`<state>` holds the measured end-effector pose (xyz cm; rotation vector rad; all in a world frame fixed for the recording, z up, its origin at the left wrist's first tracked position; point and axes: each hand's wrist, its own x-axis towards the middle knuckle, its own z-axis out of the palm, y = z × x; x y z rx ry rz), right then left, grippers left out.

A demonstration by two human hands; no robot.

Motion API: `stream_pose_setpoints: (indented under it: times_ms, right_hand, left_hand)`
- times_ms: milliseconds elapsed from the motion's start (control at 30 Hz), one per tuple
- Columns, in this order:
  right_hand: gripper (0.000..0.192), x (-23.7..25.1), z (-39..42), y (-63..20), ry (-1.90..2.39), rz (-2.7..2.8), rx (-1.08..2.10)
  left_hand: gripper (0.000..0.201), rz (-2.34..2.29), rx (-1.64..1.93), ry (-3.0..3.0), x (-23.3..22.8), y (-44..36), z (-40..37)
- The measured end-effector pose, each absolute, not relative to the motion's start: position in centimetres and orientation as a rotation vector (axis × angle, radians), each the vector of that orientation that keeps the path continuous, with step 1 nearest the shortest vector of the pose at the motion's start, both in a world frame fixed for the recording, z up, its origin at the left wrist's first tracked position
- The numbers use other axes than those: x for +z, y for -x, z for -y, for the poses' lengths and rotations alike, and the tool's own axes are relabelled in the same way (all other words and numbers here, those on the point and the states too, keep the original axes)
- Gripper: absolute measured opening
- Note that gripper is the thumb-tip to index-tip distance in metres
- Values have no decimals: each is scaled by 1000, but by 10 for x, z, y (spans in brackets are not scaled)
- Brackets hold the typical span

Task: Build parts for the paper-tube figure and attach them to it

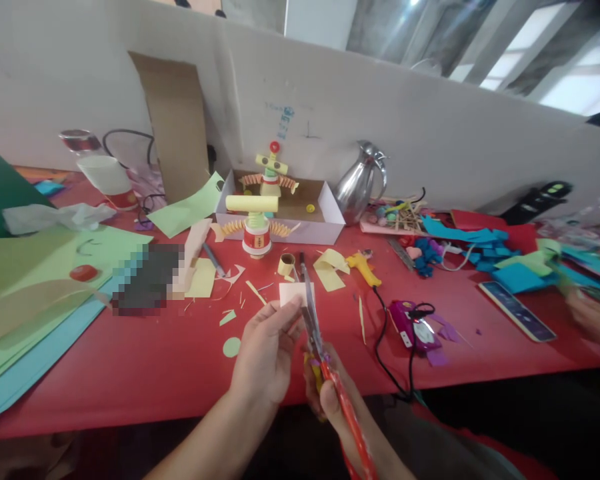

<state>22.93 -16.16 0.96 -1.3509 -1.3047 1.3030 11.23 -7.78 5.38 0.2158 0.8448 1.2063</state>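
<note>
Pinching a small card [294,293] above the red worktop [180,373], the left hand [265,353] holds it upright — just left of the scissors [310,313]. The right hand [330,393] grips their handles, blades parted slightly, pointing away — alongside the card's right edge.

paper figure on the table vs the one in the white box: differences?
The front paper figure stands on the red table outside the white box; the rear paper figure stands inside it. The front one has a red-and-white base cup; the rear one is topped with a red knob. Both have a yellow roll and orange accordion-folded arms.
</note>
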Motion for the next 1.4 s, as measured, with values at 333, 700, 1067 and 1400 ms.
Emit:
stream_pose_setpoints:
  times_ms: [333, 700, 1067, 1400]
  right_hand:
    - [62, 1, 177, -227, 1389, 1117, 1352]
    - [47, 2, 176, -222, 1144, 1059, 1555]
    - [56, 2, 179, -227, 1154, 1051, 1641]
    - [58, 9, 181, -226, 1203, 1061, 1639]
  left_hand:
    - [18, -777, 1233, -190, 47, -109, 85]
    - [16, -829, 1187, -203, 40, -95, 82]
    - [17, -851, 1187, -231, 38, -82, 79]
    - [15, -873, 1188, -316, 30, -72, 71]
